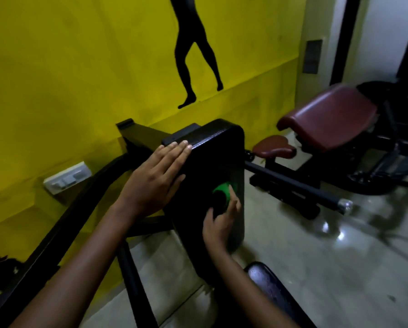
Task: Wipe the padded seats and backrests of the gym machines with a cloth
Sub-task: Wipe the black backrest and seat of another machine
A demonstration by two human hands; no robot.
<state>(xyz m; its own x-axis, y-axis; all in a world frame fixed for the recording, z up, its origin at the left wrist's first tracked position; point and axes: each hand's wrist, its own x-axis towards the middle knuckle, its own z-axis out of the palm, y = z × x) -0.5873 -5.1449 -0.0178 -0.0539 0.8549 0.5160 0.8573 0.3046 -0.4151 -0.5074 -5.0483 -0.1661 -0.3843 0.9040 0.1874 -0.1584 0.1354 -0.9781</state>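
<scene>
A black padded backrest [218, 152] stands upright in front of me on a black steel frame. My left hand [159, 176] lies flat against its upper left edge, fingers straight. Lower on the pad's face, my right hand [221, 221] grips a green and black cloth [221, 196] and presses it on the padding. The black padded seat [272, 292] of the same machine shows at the bottom right.
A second machine with a maroon backrest [330, 114] and small maroon seat [275, 146] stands at the right. Its black bar [292, 184] with a chrome end juts across the glossy floor. The yellow wall [79, 79] carries a white switch plate [66, 177].
</scene>
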